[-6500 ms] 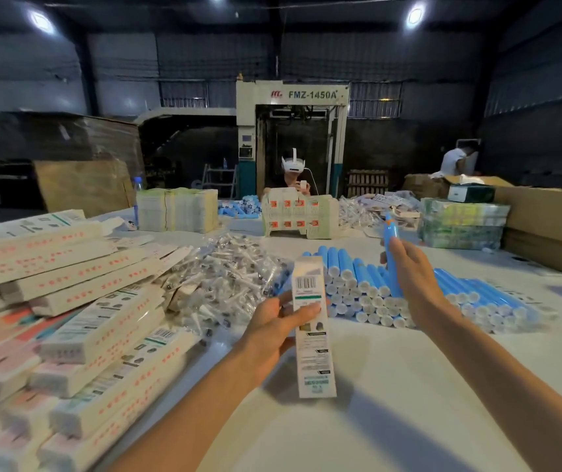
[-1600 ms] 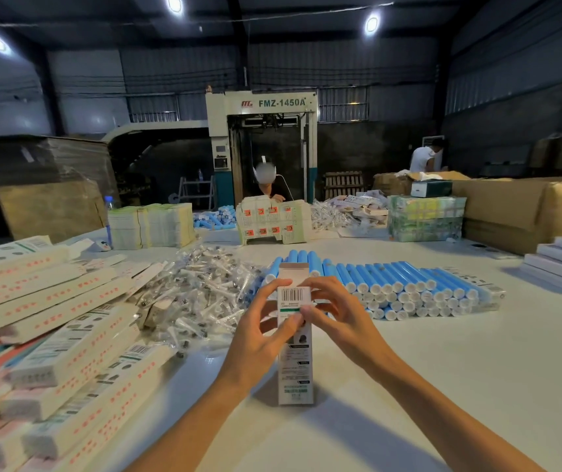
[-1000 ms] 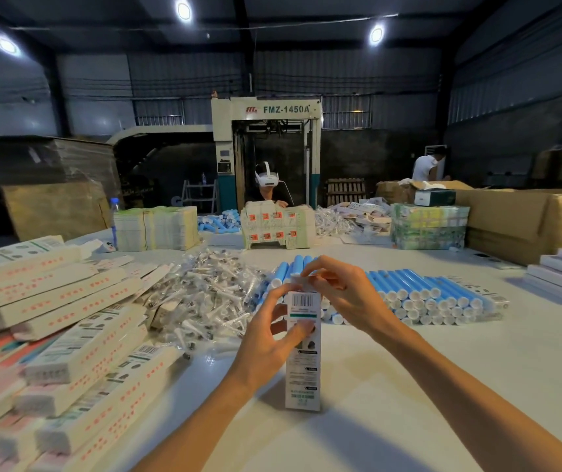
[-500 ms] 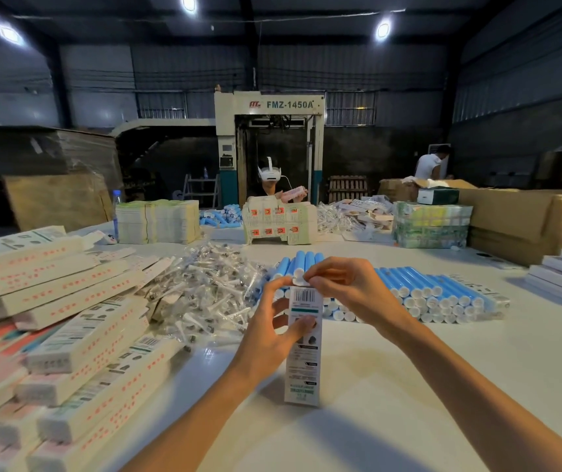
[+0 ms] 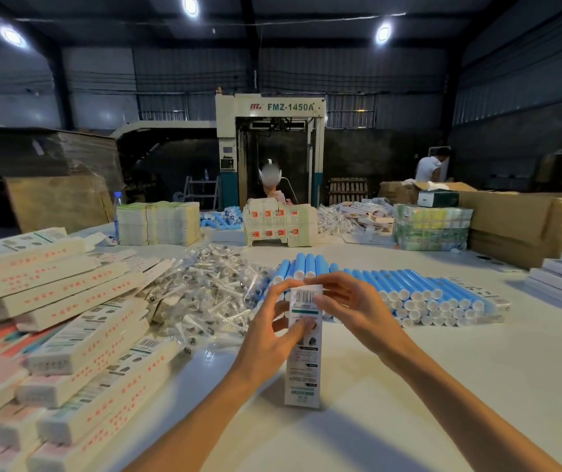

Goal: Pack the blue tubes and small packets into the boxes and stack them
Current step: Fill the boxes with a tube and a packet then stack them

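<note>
Head view: the box [image 5: 303, 362] stands upright on the table [image 5: 443, 386], its long axis vertical, between my hands. My left hand [image 5: 269, 338] grips its upper half; my right hand [image 5: 351, 308] pinches its top end. The stack of boxes [image 5: 78, 342] lies to my left, nearer the left hand.

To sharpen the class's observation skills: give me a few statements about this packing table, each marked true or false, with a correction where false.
1. The left hand and the right hand both hold one upright box. True.
2. The blue tubes lie left of the packet pile. False: they lie to its right.
3. A stack of boxes lies left of the packet pile. True.
4. The right hand holds a blue tube. False: it grips the box's top end.
</note>
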`<state>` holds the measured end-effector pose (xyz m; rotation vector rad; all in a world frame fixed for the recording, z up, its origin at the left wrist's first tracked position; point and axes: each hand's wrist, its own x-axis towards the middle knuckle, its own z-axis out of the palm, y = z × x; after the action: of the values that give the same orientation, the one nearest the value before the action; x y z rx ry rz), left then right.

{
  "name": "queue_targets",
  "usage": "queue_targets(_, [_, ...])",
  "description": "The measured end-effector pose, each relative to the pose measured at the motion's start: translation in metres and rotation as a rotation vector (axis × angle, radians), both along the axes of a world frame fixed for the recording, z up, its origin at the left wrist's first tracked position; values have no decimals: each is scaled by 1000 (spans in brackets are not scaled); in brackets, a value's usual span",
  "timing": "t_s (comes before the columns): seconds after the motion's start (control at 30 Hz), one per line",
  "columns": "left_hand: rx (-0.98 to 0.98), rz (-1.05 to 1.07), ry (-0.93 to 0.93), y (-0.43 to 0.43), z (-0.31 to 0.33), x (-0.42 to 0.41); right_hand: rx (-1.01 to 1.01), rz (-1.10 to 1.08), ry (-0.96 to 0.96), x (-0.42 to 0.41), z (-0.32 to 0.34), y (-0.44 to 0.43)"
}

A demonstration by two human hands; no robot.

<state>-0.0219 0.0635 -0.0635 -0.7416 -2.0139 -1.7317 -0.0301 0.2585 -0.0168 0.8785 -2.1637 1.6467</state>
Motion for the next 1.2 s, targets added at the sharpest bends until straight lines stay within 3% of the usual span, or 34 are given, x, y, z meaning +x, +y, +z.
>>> queue_targets(0.3, [20,10,-15,2,-3,-3,-76,-18,94,-2,-21,-7])
queue_targets(0.4, [99,-30,-57,1,-5,-3,-183,34,-12,2,-33,-12])
queue_targets(0.57, [284,-72,-186,-1,-13,-8,-152,150,-448,17,-49,-24])
queue_targets(0.77, [205,-133,-214,0,-19,-7,-70,142,-556,37,-43,-11])
queue_targets(1.03, [-362,-47,-74,10,-39,-6,99,-413,-385,71,-57,86])
queue_targets(1.2, [-580,-10,90,11,-45,-5,641,-989,-177,82,-68,215])
